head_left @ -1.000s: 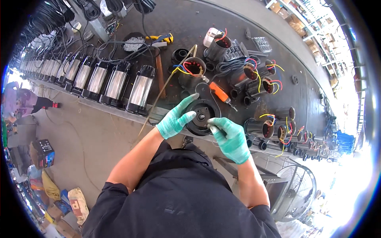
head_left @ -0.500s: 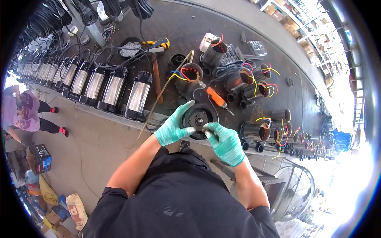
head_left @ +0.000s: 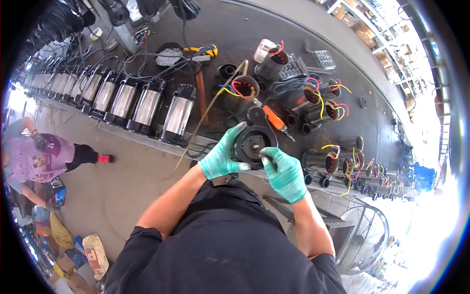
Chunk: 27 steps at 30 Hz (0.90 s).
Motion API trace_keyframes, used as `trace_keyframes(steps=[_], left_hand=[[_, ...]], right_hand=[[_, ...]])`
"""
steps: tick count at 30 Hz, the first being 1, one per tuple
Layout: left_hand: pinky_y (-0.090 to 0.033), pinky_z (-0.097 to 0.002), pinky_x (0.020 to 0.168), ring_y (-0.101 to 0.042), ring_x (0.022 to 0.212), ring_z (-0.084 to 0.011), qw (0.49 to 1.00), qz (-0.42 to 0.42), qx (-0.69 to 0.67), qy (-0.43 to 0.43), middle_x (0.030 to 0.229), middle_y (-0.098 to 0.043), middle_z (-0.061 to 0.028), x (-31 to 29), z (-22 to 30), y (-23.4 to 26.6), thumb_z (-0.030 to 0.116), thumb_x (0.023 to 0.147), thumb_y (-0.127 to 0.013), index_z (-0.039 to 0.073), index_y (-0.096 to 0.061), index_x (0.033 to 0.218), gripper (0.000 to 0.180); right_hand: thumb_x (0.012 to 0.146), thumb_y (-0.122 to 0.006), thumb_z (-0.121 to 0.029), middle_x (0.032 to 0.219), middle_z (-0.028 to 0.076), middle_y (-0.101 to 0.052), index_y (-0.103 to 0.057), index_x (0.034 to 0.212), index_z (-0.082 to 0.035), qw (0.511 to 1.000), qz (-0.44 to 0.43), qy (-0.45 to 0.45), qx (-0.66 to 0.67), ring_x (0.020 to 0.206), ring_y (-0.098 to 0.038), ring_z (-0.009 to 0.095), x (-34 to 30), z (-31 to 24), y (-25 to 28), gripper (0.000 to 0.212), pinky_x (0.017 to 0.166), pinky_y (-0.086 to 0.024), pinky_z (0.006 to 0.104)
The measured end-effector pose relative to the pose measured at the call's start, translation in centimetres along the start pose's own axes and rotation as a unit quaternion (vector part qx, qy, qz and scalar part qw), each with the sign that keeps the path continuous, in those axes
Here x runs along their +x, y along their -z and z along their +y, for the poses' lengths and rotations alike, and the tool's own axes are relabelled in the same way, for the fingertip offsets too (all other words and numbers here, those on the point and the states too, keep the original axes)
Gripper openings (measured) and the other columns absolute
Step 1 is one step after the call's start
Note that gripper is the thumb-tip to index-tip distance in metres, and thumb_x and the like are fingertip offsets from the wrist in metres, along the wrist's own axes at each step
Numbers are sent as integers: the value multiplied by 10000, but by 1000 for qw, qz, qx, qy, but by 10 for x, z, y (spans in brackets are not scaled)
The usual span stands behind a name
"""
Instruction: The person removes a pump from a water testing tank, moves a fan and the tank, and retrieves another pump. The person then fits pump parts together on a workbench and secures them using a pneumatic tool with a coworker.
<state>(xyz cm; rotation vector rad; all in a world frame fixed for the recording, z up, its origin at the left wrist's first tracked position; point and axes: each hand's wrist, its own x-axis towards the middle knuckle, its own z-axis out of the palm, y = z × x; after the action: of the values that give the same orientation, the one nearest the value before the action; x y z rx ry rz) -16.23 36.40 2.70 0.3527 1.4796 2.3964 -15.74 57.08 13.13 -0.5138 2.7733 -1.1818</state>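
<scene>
A black round pump housing [head_left: 244, 153], with a metal shaft at its middle, is at the bench's near edge in front of me. My left hand [head_left: 220, 156], in a green glove, grips its left side, thumb near the bottom and fingers along the upper rim. My right hand [head_left: 284, 177], gloved alike, has thumb and forefinger pinched together over the housing's right part; whatever sits between those fingertips is hidden. Just beyond the housing lies an orange power screwdriver [head_left: 275, 118]. An open metal motor cylinder [head_left: 241, 93] with coloured wires stands behind it.
Silver-and-black pumps [head_left: 177, 115] line the bench edge at left. A hammer [head_left: 201, 98] and a yellow-handled tool [head_left: 208, 50] lie farther back. More wired cylinders [head_left: 318, 161] stand right. A caged fan [head_left: 364, 235] is below the bench, right; a co-worker [head_left: 44, 157] is on the left.
My right fingertips have moved from beside the shaft toward the housing's right side. My left hand keeps its hold. The view has shifted a little, and the co-worker has moved.
</scene>
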Motion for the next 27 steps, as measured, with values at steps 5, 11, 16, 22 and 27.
trace_keyframes(steps=[5, 11, 16, 22, 27], left_hand=[[-366, -395, 1169, -409, 1414, -218, 998, 0, 47, -29, 1552, -394, -95, 2, -4, 4, 229, 655, -956, 142, -153, 1610, 1250], [-401, -402, 1155, -441, 1398, -228, 1000, 21, 5, -16, 1516, -442, -94, -2, -9, 3, 259, 619, -968, 156, -153, 1608, 1286], [-395, -407, 1155, -437, 1404, -231, 999, 25, 41, -22, 1530, -428, -100, -4, -6, 0, 311, 616, -968, 153, -146, 1611, 1300], [-336, -388, 1183, -395, 1432, -231, 997, 37, 56, -32, 1555, -401, -104, -6, -8, -3, 321, 629, -965, 120, -132, 1612, 1304], [-336, -391, 1183, -394, 1432, -227, 997, 34, 46, -45, 1560, -395, -106, -7, -13, -1, 310, 641, -962, 116, -125, 1613, 1297]], right_hand=[[906, -686, -36, 813, 131, -705, -699, 1072, -39, 998, 27, 56, -29, 600, -615, 157, 1, 9, -4, 166, 604, -506, 289], [908, -671, -51, 950, 182, -718, -686, 1061, -42, 1000, -18, 6, -10, 839, -712, 363, 4, 4, -2, 154, 719, -567, 375], [914, -672, -54, 941, 181, -724, -691, 1066, -35, 1000, -7, -12, 20, 819, -721, 341, 4, 3, -1, 155, 718, -568, 365], [919, -674, -31, 937, 144, -738, -689, 1073, -27, 1000, -11, 13, 12, 764, -725, 179, 3, 10, -1, 155, 690, -552, 293], [924, -672, -34, 918, 125, -738, -687, 1080, -25, 999, 1, 9, 50, 697, -682, 143, 3, 8, -1, 157, 665, -536, 277]])
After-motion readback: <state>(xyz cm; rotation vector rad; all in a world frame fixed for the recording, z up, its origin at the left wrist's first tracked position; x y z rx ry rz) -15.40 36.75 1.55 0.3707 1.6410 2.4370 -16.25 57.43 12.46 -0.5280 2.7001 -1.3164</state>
